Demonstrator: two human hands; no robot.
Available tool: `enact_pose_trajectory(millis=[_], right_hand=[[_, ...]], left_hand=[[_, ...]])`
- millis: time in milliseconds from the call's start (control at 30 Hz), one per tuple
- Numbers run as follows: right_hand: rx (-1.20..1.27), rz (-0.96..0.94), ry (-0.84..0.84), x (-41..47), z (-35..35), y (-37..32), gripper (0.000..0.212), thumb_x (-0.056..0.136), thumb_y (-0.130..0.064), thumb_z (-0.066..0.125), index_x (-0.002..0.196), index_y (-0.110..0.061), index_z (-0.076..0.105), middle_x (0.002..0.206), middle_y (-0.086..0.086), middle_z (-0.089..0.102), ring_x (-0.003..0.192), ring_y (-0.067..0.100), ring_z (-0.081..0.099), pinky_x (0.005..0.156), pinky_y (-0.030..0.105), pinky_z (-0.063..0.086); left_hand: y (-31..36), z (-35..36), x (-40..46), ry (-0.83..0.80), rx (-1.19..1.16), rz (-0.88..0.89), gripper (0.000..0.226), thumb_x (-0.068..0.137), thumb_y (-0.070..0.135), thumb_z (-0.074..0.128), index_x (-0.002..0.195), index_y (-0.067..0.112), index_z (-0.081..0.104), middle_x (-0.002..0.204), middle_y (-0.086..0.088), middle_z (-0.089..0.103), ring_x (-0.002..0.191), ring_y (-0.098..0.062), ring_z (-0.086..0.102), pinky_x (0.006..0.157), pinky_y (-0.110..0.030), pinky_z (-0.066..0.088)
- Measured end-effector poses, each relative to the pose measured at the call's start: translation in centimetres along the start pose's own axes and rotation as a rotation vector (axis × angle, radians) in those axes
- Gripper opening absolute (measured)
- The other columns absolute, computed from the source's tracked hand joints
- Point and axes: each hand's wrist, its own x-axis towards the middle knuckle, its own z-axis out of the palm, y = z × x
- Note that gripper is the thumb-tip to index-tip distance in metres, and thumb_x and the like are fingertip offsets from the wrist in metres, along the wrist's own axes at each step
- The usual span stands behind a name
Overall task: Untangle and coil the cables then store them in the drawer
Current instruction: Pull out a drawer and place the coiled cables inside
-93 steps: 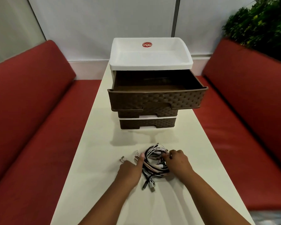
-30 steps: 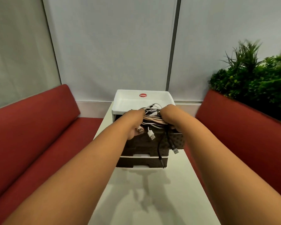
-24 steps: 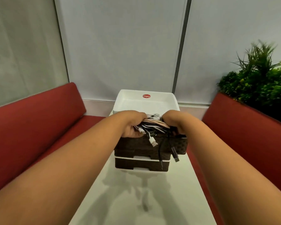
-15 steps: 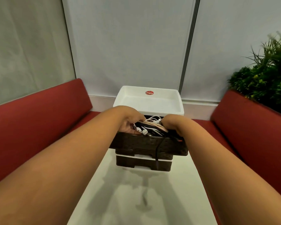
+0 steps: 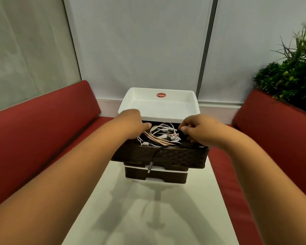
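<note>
Both hands reach into the open top drawer of a small drawer unit, one at each side of a bundle of cables. At the bundle's left edge, the left hand [image 5: 131, 123] has its fingers curled down into the drawer; the fingertips are hidden, so whether they grip a cable cannot be told. At the bundle's right edge, the right hand [image 5: 197, 129] has its fingers bent loosely, thumb and forefinger close together, with no cable clearly pinched between them.

Between the two hands lies the bundle of cables [image 5: 160, 137], a loose coil of white, pink and dark leads with plugs showing, resting inside the drawer. One dark cable [image 5: 153, 159] runs out from the bundle, over the drawer's front wall just below the hands, and hangs down the front with its metal plug dangling before the lower drawer.

The open drawer [image 5: 180, 157] is dark brown with a woven pattern, pulled out toward the viewer. Under it sits a second brown drawer [image 5: 166, 176], pushed in. Just beyond the hands is the unit's white tray top [image 5: 189, 103], bearing a red oval "Uniplus" label [image 5: 161, 95].

The unit stands on a pale table [image 5: 148, 218] running back under the forearms. Red bench seats [image 5: 42, 129] flank the table on both sides. A green plant [image 5: 293, 75] rises behind the right bench, with pale wall panels [image 5: 140, 41] beyond.
</note>
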Motion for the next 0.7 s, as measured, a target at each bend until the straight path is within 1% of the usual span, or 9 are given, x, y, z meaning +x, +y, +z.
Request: enact_pose_trajectory(millis=[67,133,200,267,367,433,500,600,700], right_hand=[[-0.025,-0.064,-0.074,-1.1,-0.5,0.6,0.014,0.094,-0.035,0.058,0.100,-0.030,0.070,0.090,-0.009,0.068,0.085,0.014,0.064,0.069,0.030,0.053],[-0.074,-0.104,-0.139,-1.6,-0.4,0.8,0.009,0.090,-0.035,0.064,0.093,-0.031,0.072,0.087,-0.011,0.070,0.083,0.009,0.063,0.069,0.027,0.053],[-0.113,-0.120,-0.146,-1.4,-0.1,0.8,0.006,0.089,-0.031,0.067,0.091,-0.030,0.073,0.085,-0.012,0.070,0.079,0.005,0.061,0.062,0.020,0.045],[-0.165,-0.125,-0.133,-0.8,0.1,0.7,0.010,0.089,-0.025,0.066,0.094,-0.029,0.074,0.086,-0.012,0.069,0.078,0.003,0.059,0.058,0.017,0.040],[-0.273,-0.122,-0.146,-0.1,0.2,0.6,0.021,0.088,-0.015,0.064,0.097,-0.029,0.075,0.086,-0.010,0.068,0.078,0.006,0.059,0.058,0.017,0.040],[-0.326,-0.113,-0.174,0.5,0.2,0.6,0.026,0.086,-0.009,0.062,0.099,-0.028,0.075,0.087,-0.008,0.066,0.081,0.012,0.059,0.057,0.017,0.040],[-0.406,-0.115,-0.210,1.1,0.3,0.2,0.026,0.087,-0.009,0.061,0.099,-0.026,0.074,0.089,-0.005,0.065,0.084,0.017,0.059,0.059,0.020,0.042],[-0.585,-0.143,-0.269,2.1,0.6,-0.4,0.027,0.086,-0.007,0.058,0.102,-0.022,0.073,0.091,0.001,0.064,0.084,0.023,0.057,0.068,0.026,0.043],[-0.699,-0.125,-0.304,2.9,1.0,-0.6,0.026,0.082,-0.002,0.056,0.099,-0.016,0.070,0.094,0.008,0.066,0.083,0.029,0.060,0.065,0.030,0.046]], left_hand=[[0.5,-0.4,-0.8,-0.021,-0.111,0.126,0.037,0.091,0.050,0.060,0.099,0.015,0.068,0.097,-0.003,0.066,0.086,-0.017,0.058,0.064,-0.027,0.041],[1.1,-0.7,-1.9,-0.171,-0.199,0.201,0.033,0.085,0.054,0.066,0.093,0.022,0.071,0.094,0.004,0.068,0.090,-0.013,0.059,0.073,-0.027,0.046],[1.7,-0.4,-2.2,-0.293,-0.162,0.241,0.032,0.081,0.056,0.070,0.090,0.025,0.072,0.092,0.008,0.067,0.091,-0.011,0.060,0.077,-0.028,0.046],[2.0,0.3,-1.9,-0.349,-0.121,0.272,0.030,0.081,0.051,0.072,0.090,0.022,0.072,0.090,0.006,0.068,0.088,-0.012,0.060,0.075,-0.027,0.045],[2.0,0.7,-1.4,-0.401,-0.156,0.317,0.023,0.085,0.038,0.072,0.094,0.016,0.072,0.082,0.006,0.067,0.077,-0.008,0.057,0.069,-0.024,0.041],[1.8,0.3,-1.1,-0.449,-0.156,0.340,0.019,0.086,0.033,0.072,0.099,0.019,0.072,0.083,0.012,0.065,0.078,-0.005,0.057,0.072,-0.022,0.040],[1.5,-0.2,-0.7,-0.502,-0.154,0.350,0.018,0.087,0.031,0.071,0.103,0.022,0.072,0.085,0.015,0.067,0.082,-0.005,0.059,0.077,-0.023,0.041],[1.0,-1.0,0.4,-0.508,-0.178,0.339,0.015,0.088,0.028,0.070,0.101,0.022,0.074,0.084,0.015,0.070,0.086,-0.006,0.059,0.083,-0.027,0.042],[0.8,-1.0,1.6,-0.424,-0.074,0.348,0.014,0.088,0.032,0.070,0.101,0.029,0.074,0.091,0.014,0.071,0.092,-0.008,0.060,0.090,-0.031,0.044]])
